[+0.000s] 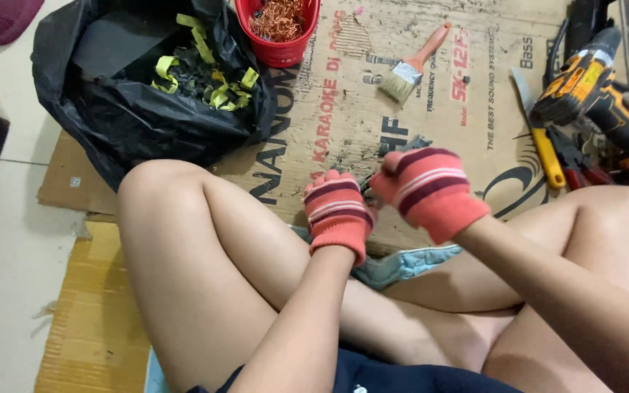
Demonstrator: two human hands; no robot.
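Left hand: the left hand [338,216], in an orange glove with dark and pale stripes, was curled into a fist just below the frame's centre, knuckles up, seemingly pinching one end of a small dark piece [370,180] to steady it.
Right hand: the right hand [425,191], gloved the same way, sat at 3 o'clock of the left and touching it, fingers folded tight around the other end of that piece, as if the two fists pulled or twisted against each other.
Held piece: only a thin dark sliver showed between the gloves; what it was could not be told.
Gloves: probably worn against sharp edges, judging by the scrap nearby.
Cardboard: a flattened printed cardboard sheet [467,94] lay under everything, likely to keep the floor [1,240] clean.
Black bag: an open black plastic bag [111,109] at 10 o'clock of the hands held dark scraps and yellow-green strips [216,93], kept within arm's reach.
Red bucket: a red bucket [279,44] at 12 o'clock held a tangle of copper-coloured wire [278,18], kept apart from the bag's contents.
Brush: a paintbrush [410,69] with an orange handle lay at 1 o'clock, bristles toward the hands.
Tools: a yellow and black power drill [584,91] and a yellow-handled tool [547,156] rested at 2 o'clock, on the right side.
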